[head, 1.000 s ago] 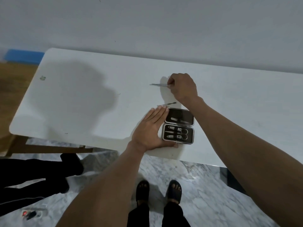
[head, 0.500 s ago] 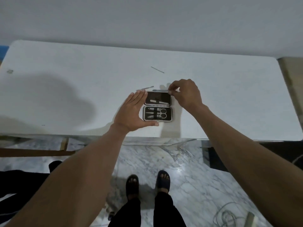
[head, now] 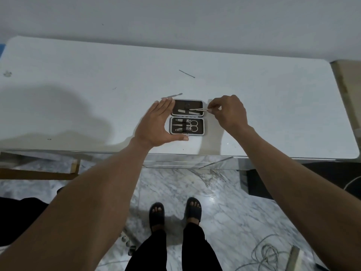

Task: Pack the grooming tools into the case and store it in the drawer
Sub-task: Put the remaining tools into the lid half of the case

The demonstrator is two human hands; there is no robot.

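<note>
The case (head: 187, 117) lay open on the white table (head: 273, 106), near its front edge, two dark halves one behind the other. The left hand (head: 156, 124) was braced flat against the case's left side, fingers straight and together, thumb hooked along the front edge; it was spread wide, gripping nothing, just pressing against the case. In the near half sat scissors (head: 192, 125) with their loops to the right, plus a few slim metal pieces under a dark strap; too small to name each one. In the far half a flat file (head: 182, 110) lay tucked under its strap. And there was the right hand (head: 228, 112), just off the case's right side, thumb and forefinger pinched closed on the end of a slim tool (head: 197, 109), whose tip reached over the far half toward the strap. Whether the tip was under the strap I couldn't tell. Behind the case, beside the left fingertips, a pusher (head: 172, 96) rested loose on the table. Farther back, well apart, a thin pick (head: 187, 73) lay at a slant. Below the table edge: marble floor (head: 224, 212) and two feet in dark sandals (head: 174, 211).
</note>
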